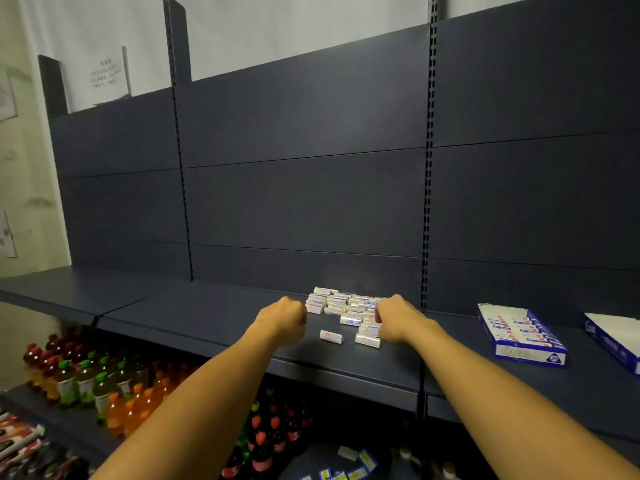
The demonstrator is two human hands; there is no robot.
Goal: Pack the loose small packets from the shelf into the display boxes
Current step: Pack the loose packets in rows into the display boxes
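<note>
Fingers of your left hand [284, 318] and right hand [394, 318] curl by the packets [341, 306]; grip unclear; display box [519, 336] at 3 o'clock.

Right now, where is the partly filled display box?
In the head view, the display box sits on the shelf, right of the right hand and the packet pile.

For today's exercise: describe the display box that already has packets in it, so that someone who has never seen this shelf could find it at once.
Start at the long dark shelf above the drink bottles and look right of the two hands, past the pile of loose packets. The display box lies there, blue and white, open-topped. Unlike its neighbour at the right edge, rows of packets show inside it.
</note>
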